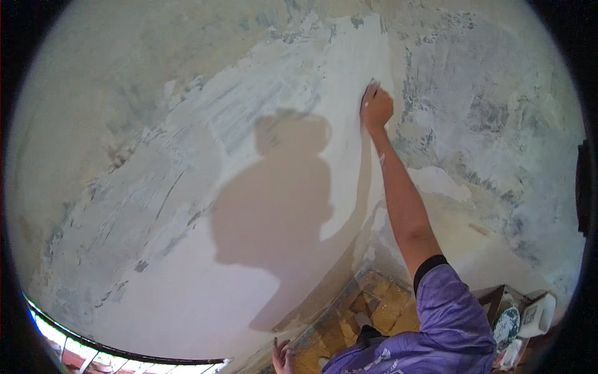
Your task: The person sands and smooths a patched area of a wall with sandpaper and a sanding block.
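Note:
My right hand (376, 107) is raised high against the wall (187, 262), fingers closed on a putty knife (367, 87) whose thin blade lies flat on the wet white plaster (336, 75). The arm in a purple sleeve (445, 311) stretches up from the lower right. My left hand (283, 358) hangs low at the bottom edge, fingers loosely curled; whether it holds anything cannot be told. A shadow of a head and shoulders (280, 206) falls on the smooth plaster.
Patchy grey bare wall (486, 106) lies right of the plastered area. Below are yellowish floor tiles (380, 305), a white plastic container (537, 315) and a round lid or bucket (506, 324) at lower right. A curved rail or window edge (93, 349) shows at lower left.

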`<state>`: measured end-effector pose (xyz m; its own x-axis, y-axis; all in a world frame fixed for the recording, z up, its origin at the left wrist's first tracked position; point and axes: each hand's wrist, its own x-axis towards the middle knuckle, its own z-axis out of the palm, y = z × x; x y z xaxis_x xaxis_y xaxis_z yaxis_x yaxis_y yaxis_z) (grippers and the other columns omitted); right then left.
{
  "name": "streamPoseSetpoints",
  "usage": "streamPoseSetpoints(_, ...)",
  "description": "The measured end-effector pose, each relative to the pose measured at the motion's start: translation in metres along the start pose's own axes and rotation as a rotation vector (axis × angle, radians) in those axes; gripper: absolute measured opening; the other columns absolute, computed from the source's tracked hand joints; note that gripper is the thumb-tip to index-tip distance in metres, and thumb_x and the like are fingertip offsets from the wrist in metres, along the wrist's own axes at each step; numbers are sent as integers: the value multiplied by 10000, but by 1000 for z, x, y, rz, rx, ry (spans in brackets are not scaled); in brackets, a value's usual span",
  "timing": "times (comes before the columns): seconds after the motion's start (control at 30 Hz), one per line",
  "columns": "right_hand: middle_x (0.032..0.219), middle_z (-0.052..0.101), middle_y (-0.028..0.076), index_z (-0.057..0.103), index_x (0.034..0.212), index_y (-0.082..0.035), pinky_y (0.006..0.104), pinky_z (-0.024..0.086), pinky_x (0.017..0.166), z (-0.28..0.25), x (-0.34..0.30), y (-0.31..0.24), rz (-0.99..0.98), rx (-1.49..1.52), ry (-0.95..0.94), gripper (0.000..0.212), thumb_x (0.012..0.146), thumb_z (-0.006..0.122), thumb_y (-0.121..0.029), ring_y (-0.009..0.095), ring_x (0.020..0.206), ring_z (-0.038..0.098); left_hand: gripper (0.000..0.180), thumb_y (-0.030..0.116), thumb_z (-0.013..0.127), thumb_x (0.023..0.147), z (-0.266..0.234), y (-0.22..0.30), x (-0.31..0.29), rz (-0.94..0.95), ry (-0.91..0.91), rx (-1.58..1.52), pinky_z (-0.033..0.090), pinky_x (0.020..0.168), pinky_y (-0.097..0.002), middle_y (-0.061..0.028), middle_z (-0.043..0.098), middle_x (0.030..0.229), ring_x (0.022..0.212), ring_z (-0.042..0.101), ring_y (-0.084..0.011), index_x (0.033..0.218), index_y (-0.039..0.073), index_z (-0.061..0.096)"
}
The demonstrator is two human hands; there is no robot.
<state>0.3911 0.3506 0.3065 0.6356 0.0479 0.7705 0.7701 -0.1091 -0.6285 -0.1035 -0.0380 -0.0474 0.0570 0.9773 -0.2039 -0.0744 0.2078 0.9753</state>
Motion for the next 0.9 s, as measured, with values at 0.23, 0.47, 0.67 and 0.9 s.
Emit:
streamPoseSetpoints(0.23,707,633,187,649,763,-32,487,465,602,5,3,14,-156,27,-79,319,855,510,-304,360,653,604,570,167,539,912,73,12,48,223,10,14,481,773,-306,-119,531,1247,940,592,-190,1429,102,306)
streamPoseSetpoints(0.47,496,496,42,469,527,-151,399,356,459,-65,-221,47,-431,419,-585,167,642,586,-117,266,452,471,374,31,466,887,138,-35,82,54,-296,365,485,764,-322,-71,602,1099,948,608,-188,1256,86,482)
streamPoseSetpoints(0.67,528,504,89,600,775,-73,396,397,493,-122,-309,70,-476,1031,-1094,66,771,616,-137,296,472,488,470,158,543,905,162,-38,54,-7,-64,160,478,778,-305,-121,553,1222,965,592,-193,1351,72,423)
streamPoseSetpoints(0.9,534,494,125,596,771,-9,394,383,473,-132,-304,97,-377,1071,-1224,94,798,603,-99,285,448,475,382,150,572,900,187,-50,10,-12,187,-59,492,803,-341,-115,558,1213,1008,587,-219,1263,58,498)
